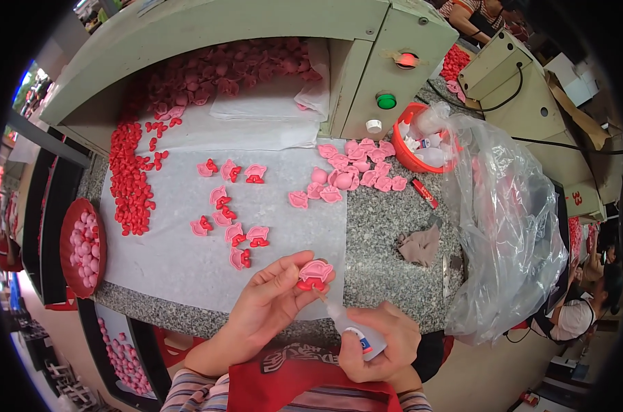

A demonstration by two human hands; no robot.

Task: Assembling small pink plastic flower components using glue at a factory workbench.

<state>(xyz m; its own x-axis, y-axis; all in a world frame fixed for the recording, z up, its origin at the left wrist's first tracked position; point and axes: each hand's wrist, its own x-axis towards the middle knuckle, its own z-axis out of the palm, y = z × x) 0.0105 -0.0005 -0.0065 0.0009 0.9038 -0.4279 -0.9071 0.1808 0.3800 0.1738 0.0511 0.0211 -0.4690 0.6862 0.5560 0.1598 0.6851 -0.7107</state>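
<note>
My left hand (269,296) pinches a small pink plastic piece (316,269) with a red bow-like part (312,283) against its lower edge. In my right hand (390,340) is a translucent squeeze bottle (365,335) with a thin nozzle. The nozzle tip is at, or very close to, the red part; contact cannot be made out. Beyond my hands, several pink pieces paired with red parts (237,233) lie on a white paper sheet (167,264). Loose pink pieces (356,165) are bunched at the sheet's right edge.
Loose red parts (129,185) spread along the left. A red bowl (70,275) holds pink balls. Behind stands a pale green machine (366,89) with pink pieces inside. To the right are an orange basket (411,159) of bottles, a red tube (425,193), a cloth (420,246) and a clear plastic bag (507,233).
</note>
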